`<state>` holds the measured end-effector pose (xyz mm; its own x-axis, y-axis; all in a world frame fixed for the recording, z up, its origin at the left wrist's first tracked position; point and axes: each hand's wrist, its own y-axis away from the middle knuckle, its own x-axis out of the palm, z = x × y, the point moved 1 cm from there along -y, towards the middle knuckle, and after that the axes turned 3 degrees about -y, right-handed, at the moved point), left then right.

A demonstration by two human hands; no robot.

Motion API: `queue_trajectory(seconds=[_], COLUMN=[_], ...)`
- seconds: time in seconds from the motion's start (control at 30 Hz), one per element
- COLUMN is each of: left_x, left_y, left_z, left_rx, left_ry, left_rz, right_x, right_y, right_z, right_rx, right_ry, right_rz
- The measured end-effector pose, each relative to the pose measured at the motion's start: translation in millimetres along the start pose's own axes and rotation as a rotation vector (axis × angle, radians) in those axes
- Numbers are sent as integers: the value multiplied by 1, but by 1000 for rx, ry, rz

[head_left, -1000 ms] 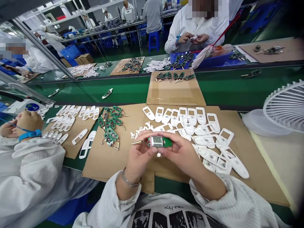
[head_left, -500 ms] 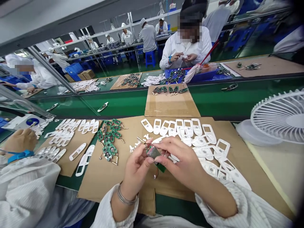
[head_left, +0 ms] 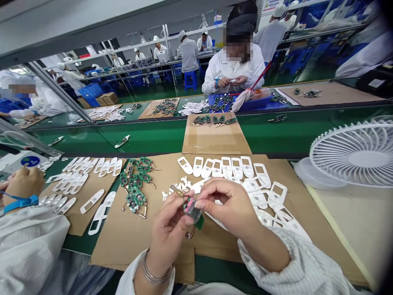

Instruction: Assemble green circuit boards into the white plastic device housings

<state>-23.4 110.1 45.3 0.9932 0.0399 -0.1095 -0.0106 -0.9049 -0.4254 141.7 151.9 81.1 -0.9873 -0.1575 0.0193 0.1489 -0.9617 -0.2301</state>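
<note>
Between the fingers of my left hand (head_left: 170, 223) is a green circuit board with a small grey display (head_left: 193, 212). A pink strip shows along the display's upper edge, and thin wires hang below the board. My right hand (head_left: 229, 205) is closed, thumb and index finger pinching the display's upper right edge. Both hands are above the cardboard sheet (head_left: 116, 246). Small white plastic parts (head_left: 184, 183) lie just behind my left hand. White plastic housings (head_left: 217, 167) with window cutouts are spread behind and beside my right hand. Left of my hands lies a cluster of green circuit boards (head_left: 136, 196).
A white fan (head_left: 362, 157) stands at the right. At the left, a co-worker's hand (head_left: 26, 184) is near rows of white housings (head_left: 72, 182). Across the green belt (head_left: 147, 141), another person (head_left: 235, 65) handles a small white part. A cardboard piece (head_left: 215, 141) with boards bridges the belt.
The board has turned in my hands, so the display and its pink strip show more. My right fingers have drawn together at its edge. The whole view has shifted slightly.
</note>
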Motion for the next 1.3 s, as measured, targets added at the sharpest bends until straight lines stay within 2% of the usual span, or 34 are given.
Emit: queue_trajectory(seconds=[0.1,0.17,0.27,0.37,0.5,0.6,0.77,0.9,1.0,1.17,1.3], left_x=[3,7,15,19,20,19,18,18,18,15,13], left_y=[-3,-6,-9,-11,-13,-13,-10,-10,-11,-12,-8], left_z=[0,0,0,0,-3,-3,2,2,1,1,4], left_rx=[-62,-188,-403,-499,-518,-509,-486,-492,-484,-486,-445], left_ry=[46,161,393,527,556,554,503,512,573,595,520], left_rz=[-10,-18,-3,18,7,18,51,127,154,107,27], right_x=[-1,-2,-6,-13,-16,-15,-13,-14,-14,-12,-10], right_y=[-1,-1,-3,-6,-9,-10,-11,-12,-11,-3,2], right_z=[5,6,4,1,2,4,2,-3,-6,-6,-5], right_rx=[3,2,42,18,-93,-117,-65,32,62,-80,-147], right_ry=[101,170,135,154,304,315,226,131,177,354,382], right_rz=[37,64,116,121,118,133,172,212,272,300,302])
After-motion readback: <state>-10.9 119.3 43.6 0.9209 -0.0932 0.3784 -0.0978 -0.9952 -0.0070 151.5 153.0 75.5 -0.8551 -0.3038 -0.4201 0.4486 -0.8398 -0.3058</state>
